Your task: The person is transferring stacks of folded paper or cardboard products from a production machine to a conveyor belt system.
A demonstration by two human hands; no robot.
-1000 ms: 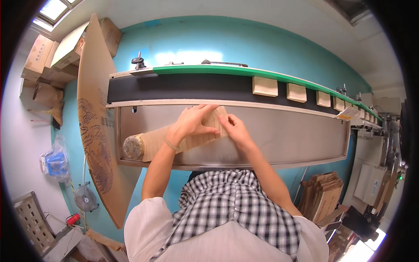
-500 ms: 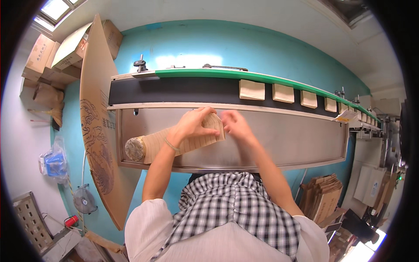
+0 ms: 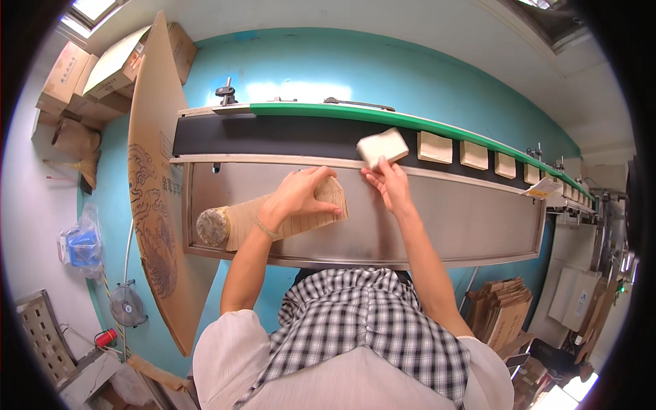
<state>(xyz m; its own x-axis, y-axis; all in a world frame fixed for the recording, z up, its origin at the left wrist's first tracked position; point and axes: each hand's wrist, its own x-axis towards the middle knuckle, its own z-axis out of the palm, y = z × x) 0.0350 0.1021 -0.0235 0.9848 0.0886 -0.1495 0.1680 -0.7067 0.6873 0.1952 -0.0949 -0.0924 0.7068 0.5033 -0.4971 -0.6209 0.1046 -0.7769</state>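
My left hand (image 3: pixel 295 198) is closed over the near end of a leaning row of thin cream slabs (image 3: pixel 301 224), thumb on one side and fingers on the other. Against the row's far-left end rests a round, mottled grey-brown block (image 3: pixel 212 227). One flat, cream rectangular slab (image 3: pixel 384 147) is pinched in my right hand (image 3: pixel 391 188), tilted and slightly blurred, at the near edge of the black conveyor belt (image 3: pixel 273 139). I cannot tell whether it touches the belt. The row lies in a shallow metal tray (image 3: pixel 458 222) in front of me.
Several cream slabs (image 3: pixel 434 147) sit spaced along the belt to the right, beside a green guide rail (image 3: pixel 328 113). A tall cardboard sheet (image 3: pixel 160 205) stands at the left end. Flattened cartons (image 3: pixel 502 311) lean at lower right; a fan (image 3: pixel 128 305) is at lower left.
My right hand has gone from the row's end up and right to the belt, now with a slab in it. Slabs on the belt have shifted right. My left hand stays on the row.
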